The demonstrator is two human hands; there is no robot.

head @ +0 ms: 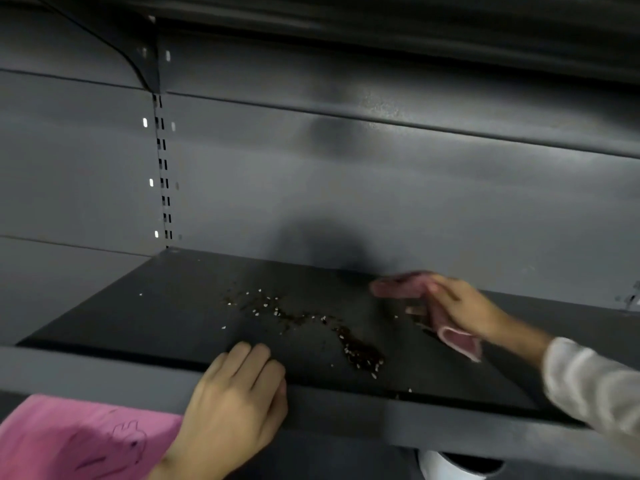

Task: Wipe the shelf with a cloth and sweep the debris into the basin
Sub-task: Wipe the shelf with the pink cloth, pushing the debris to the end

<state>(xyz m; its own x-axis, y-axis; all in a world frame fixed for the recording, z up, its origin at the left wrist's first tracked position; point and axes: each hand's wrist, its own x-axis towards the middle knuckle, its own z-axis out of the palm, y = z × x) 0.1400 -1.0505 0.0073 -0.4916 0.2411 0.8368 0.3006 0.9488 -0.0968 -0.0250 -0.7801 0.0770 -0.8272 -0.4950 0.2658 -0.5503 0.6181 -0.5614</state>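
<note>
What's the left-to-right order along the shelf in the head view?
Pink plastic basin below the shelf lip → left hand on the dark metal shelf edge → scattered brown and white debris → right hand holding the pink cloth.

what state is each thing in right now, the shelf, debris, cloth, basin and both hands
dark grey metal shelf: dirty, otherwise bare
scattered brown and white debris: on the shelf, not yet swept off
folded pink cloth: gripped, pressed on the shelf right of the debris
right hand: closed on the cloth
left hand: resting on the shelf's front lip, holding nothing
pink basin: below the front edge, at left, partly out of view
</note>
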